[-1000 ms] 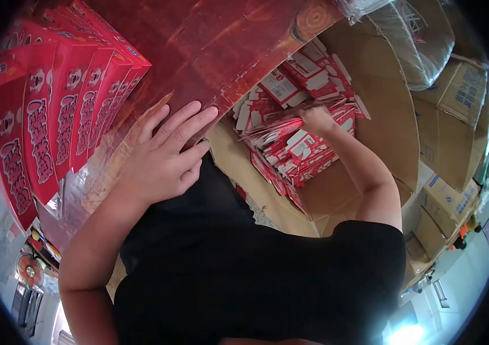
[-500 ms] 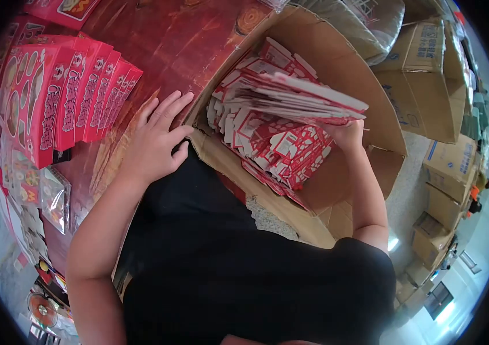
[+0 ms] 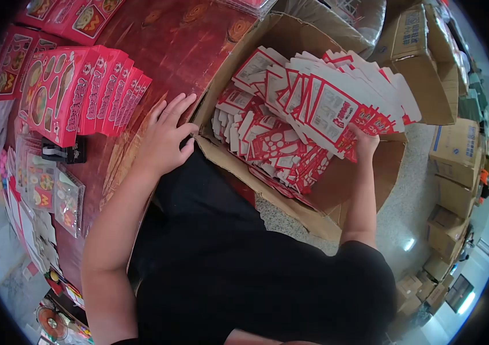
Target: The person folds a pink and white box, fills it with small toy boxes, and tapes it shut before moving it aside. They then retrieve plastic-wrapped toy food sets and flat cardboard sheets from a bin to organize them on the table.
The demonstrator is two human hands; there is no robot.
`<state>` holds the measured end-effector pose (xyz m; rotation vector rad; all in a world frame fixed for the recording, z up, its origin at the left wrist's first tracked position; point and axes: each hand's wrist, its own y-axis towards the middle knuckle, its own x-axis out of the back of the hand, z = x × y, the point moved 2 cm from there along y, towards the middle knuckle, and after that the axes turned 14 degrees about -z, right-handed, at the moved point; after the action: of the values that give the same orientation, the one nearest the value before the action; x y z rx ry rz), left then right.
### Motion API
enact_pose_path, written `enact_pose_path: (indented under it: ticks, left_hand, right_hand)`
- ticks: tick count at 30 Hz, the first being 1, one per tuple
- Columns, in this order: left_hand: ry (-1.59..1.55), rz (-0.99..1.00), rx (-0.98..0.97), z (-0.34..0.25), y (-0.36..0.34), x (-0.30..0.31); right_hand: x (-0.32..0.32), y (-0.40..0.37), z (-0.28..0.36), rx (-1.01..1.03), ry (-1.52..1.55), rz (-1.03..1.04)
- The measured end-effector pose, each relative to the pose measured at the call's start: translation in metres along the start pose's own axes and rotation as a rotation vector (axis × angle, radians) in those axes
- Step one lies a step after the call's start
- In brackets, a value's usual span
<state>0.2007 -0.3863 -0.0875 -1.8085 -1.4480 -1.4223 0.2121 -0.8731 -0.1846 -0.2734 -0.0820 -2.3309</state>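
Observation:
My right hand [image 3: 364,144] grips a thick fanned bundle of flat red-and-white carton blanks [image 3: 336,98], lifted above a large open cardboard box [image 3: 230,54]. More of the same flat blanks [image 3: 267,146] lie stacked inside that box. My left hand [image 3: 164,138] rests flat, fingers spread, on the edge of a dark red table [image 3: 169,40], right beside the box's near corner. It holds nothing.
A row of assembled red boxes [image 3: 83,92] stands on the table to the left, with a black tape dispenser [image 3: 63,152] and clear packets [image 3: 49,190] near it. Brown cartons [image 3: 457,155] are piled on the floor at right. A plastic-wrapped bundle [image 3: 342,23] sits behind the open box.
My right hand has lifted the bundle of blanks out of the box, raised it higher, and the blanks now fan upright. My left hand has stayed on the table edge.

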Motion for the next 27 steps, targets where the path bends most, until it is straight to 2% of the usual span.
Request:
enact_pose_path:
  ticks: [5, 9, 10, 12, 13, 14, 16, 18, 22, 25, 27]
  left_hand:
    - [0.014, -0.040, -0.005, -0.001, 0.001, 0.000]
    - [0.014, -0.032, -0.004, -0.003, 0.001, 0.000]
    - [0.011, -0.033, -0.004, -0.004, 0.001, 0.001]
    - [0.013, -0.021, 0.002, -0.003, 0.001, 0.001]
    - [0.016, -0.021, 0.007, -0.004, 0.001, 0.001]
    - [0.011, -0.023, 0.005, -0.003, 0.002, 0.001]
    - [0.007, -0.028, 0.011, -0.002, 0.001, 0.001]
    - [0.003, -0.027, 0.012, -0.002, 0.001, 0.001]
    - [0.006, -0.011, 0.017, 0.000, 0.001, 0.003]
    - [-0.006, -0.005, 0.018, 0.001, 0.001, 0.002]
    - [-0.007, 0.004, 0.020, 0.002, 0.001, 0.003]
  right_hand:
    - [0.005, -0.016, -0.044, -0.112, 0.109, -0.158]
    - [-0.008, -0.018, -0.052, 0.031, 0.116, -0.168]
    - [-0.012, -0.016, -0.056, -0.013, 0.092, -0.193]
    - [-0.023, -0.014, -0.058, -0.048, 0.011, -0.104]
    - [-0.029, -0.016, -0.055, 0.101, -0.146, -0.103]
    - [-0.037, -0.015, -0.061, 0.130, -0.317, -0.048]
    - [-0.064, -0.037, -0.029, 0.150, -0.678, 0.035]
    - [-0.093, -0.035, -0.063, 0.362, -0.813, 0.117]
    - [-0.157, -0.026, -0.069, 0.457, -0.925, 0.273]
    - [-0.200, -0.004, -0.082, 0.441, -1.154, 0.411]
    - [-0.209, -0.001, -0.079, 0.490, -1.197, 0.477]
